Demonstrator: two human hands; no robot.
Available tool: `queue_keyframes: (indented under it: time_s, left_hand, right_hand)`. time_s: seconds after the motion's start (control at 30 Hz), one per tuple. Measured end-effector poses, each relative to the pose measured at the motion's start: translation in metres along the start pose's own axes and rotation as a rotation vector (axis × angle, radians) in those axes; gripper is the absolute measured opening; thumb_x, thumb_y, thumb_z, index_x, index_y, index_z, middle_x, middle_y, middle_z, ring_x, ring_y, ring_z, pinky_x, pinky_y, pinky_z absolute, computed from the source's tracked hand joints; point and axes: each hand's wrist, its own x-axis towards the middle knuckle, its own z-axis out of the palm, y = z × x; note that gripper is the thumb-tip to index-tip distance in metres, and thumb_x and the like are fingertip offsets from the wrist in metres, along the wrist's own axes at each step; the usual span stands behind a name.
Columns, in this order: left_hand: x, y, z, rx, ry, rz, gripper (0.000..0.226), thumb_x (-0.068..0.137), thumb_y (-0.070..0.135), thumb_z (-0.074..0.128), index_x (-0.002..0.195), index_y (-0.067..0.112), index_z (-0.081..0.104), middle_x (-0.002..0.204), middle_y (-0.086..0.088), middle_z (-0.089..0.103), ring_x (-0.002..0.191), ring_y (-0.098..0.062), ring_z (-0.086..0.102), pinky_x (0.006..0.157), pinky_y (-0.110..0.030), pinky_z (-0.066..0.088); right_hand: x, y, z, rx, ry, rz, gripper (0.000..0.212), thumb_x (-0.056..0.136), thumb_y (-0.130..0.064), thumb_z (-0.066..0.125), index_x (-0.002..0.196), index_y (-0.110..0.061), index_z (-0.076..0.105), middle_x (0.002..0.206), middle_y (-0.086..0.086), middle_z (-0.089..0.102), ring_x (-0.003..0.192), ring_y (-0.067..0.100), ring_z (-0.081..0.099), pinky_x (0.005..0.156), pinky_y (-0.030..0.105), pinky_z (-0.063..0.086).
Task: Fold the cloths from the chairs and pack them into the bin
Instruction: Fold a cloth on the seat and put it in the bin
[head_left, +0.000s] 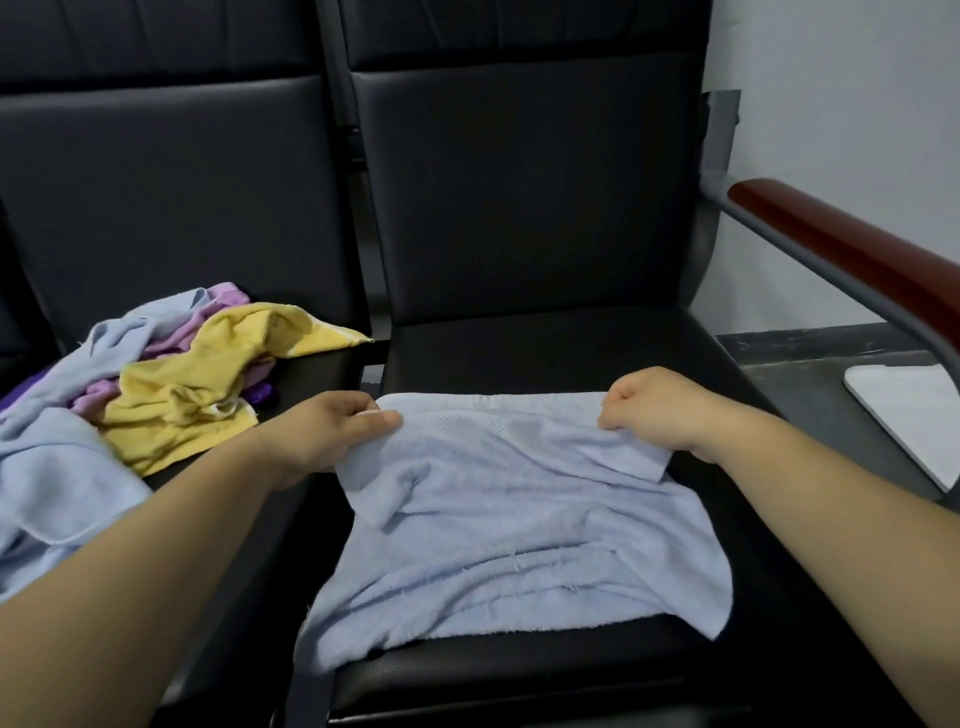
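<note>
Blue cloth (519, 545) lies spread on the right seat (545, 353), wrinkled, with its near edge drooping a little over the front. Left hand (332, 431) pinches the cloth's far-left end, thumb on top and fingers curled beneath. Right hand (649, 410) is curled round the far-right end, its fingers tucked in so I can't see them singly. Both ends look lifted slightly off the seat. I read this as the first fold just starting, or the cloth being pulled square; I can't tell which. On the left seat (311, 374) sits the pile (130, 405): a yellow cloth (208, 384) on top, purple under it, more pale blue toward me, all crumpled and none folded. No folded cloth shows anywhere. A white object (904, 415) lies on the floor beyond the armrest (857, 254); whether it is the bin or a lid I can't say. My estimate is that the job is at an early stage: one cloth in hand, several waiting, and no packing that I can see.
</note>
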Motion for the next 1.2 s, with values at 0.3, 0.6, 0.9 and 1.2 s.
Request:
queue_keyframes:
  time_s: [0.3,0.6,0.9,1.2]
  left_hand:
    - [0.039,-0.018,-0.002,-0.31,0.202,-0.121,0.024,0.095,0.026,0.069,0.073,0.019,0.063,0.079,-0.012,0.058,0.07,-0.026,0.052,0.064,-0.034,0.044]
    - [0.064,-0.017,0.019,0.209,0.456,-0.053,0.022,0.093,0.026,0.065,0.084,0.007,0.062,0.073,-0.006,0.064,0.068,-0.02,0.056,0.059,-0.031,0.041]
    - [0.075,-0.022,0.016,0.407,0.442,-0.048,0.02,0.098,0.027,0.062,0.083,0.014,0.057,0.078,0.001,0.056,0.071,-0.016,0.048,0.063,-0.034,0.033]
    - [0.074,-0.02,0.004,0.378,0.293,-0.105,0.009,0.092,0.025,0.068,0.098,0.021,0.063,0.091,-0.003,0.065,0.083,-0.018,0.06,0.068,-0.031,0.046]
  right_hand:
    - [0.025,-0.001,0.005,-0.102,0.186,-0.109,0.007,0.095,-0.019,0.066,0.093,-0.023,0.071,0.096,-0.003,0.069,0.088,0.017,0.066,0.08,0.036,0.059]
    - [0.043,0.008,0.007,-0.22,0.185,-0.093,0.011,0.092,-0.016,0.064,0.089,-0.023,0.071,0.089,-0.002,0.07,0.083,0.018,0.067,0.074,0.036,0.059]
    - [0.051,0.014,0.009,-0.237,0.232,-0.12,0.009,0.095,-0.022,0.066,0.088,-0.026,0.07,0.091,-0.005,0.07,0.084,0.016,0.066,0.078,0.039,0.061]
    - [0.052,0.009,0.005,-0.19,0.153,-0.04,0.019,0.09,-0.019,0.068,0.107,-0.024,0.062,0.105,-0.006,0.061,0.092,0.014,0.062,0.082,0.035,0.058]
